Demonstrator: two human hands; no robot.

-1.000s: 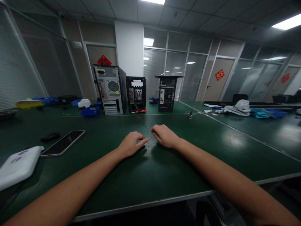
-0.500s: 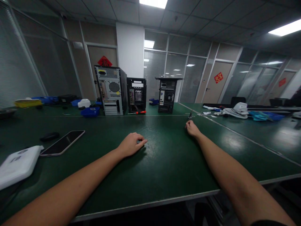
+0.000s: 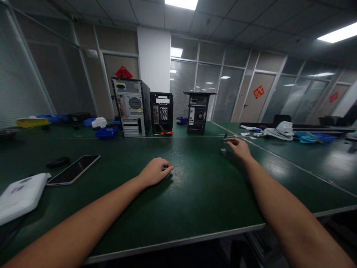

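Note:
My left hand (image 3: pixel 154 172) rests on the green table (image 3: pixel 195 186) near its middle. Its fingers are curled down, and whatever may lie under them is hidden. My right hand (image 3: pixel 240 148) is stretched out to the far right, where thumb and forefinger pinch a small metal part (image 3: pixel 225 139) standing near the seam between two tables. A small silvery cylinder (image 3: pixel 223 151) stands on the table just left of that hand, apart from it.
Three computer cases (image 3: pixel 131 106) (image 3: pixel 161 111) (image 3: pixel 198 111) stand at the back, with a red-handled screwdriver (image 3: pixel 164 133) before them. At the left lie a phone (image 3: pixel 74 169), a white pouch (image 3: pixel 21 197), a dark small object (image 3: pixel 58 162) and blue bins (image 3: pixel 106 132). White and blue items (image 3: pixel 281 130) lie on the right table.
My right hand left my left hand, went right and farther out, and now pinches the small metal part. A silvery cylinder stands where that hand was half a second ago. My left hand stayed put.

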